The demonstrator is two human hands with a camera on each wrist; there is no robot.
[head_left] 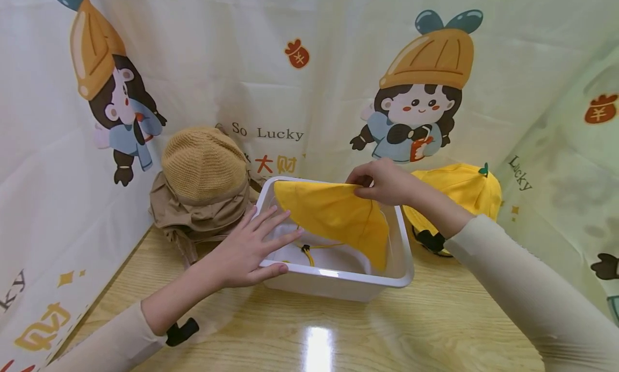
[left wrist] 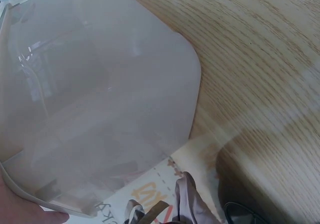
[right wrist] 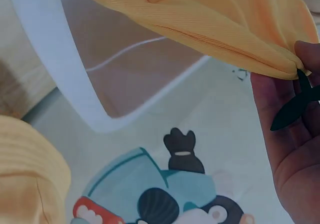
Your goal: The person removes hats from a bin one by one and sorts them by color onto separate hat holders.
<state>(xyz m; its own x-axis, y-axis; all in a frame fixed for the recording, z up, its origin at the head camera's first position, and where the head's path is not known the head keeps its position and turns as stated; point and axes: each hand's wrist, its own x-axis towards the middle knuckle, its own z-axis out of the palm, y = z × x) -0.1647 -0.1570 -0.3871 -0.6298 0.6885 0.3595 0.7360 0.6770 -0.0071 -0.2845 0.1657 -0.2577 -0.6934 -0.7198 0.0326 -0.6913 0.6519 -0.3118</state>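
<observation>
My right hand [head_left: 387, 183] pinches a yellow cloth hat [head_left: 333, 213] at its top, where a dark green leaf tag [right wrist: 290, 109] sticks out in the right wrist view. The hat hangs slanted inside a white plastic basin [head_left: 333, 288], its lower part below the rim. A yellow cord with a black toggle [head_left: 306, 248] shows in the basin under the hat. Fingers spread and straight, my left hand [head_left: 253, 248] rests at the basin's left rim. The left wrist view shows the basin's side wall [left wrist: 100, 84] and part of that hand at the lower left.
Left of the basin, a tan knit hat [head_left: 203, 162] sits on a brown cloth hat [head_left: 193, 213]. Another yellow hat [head_left: 464, 192] with a green sprout stands behind my right forearm. A printed curtain [head_left: 329, 103] hangs around the wooden table [head_left: 411, 329].
</observation>
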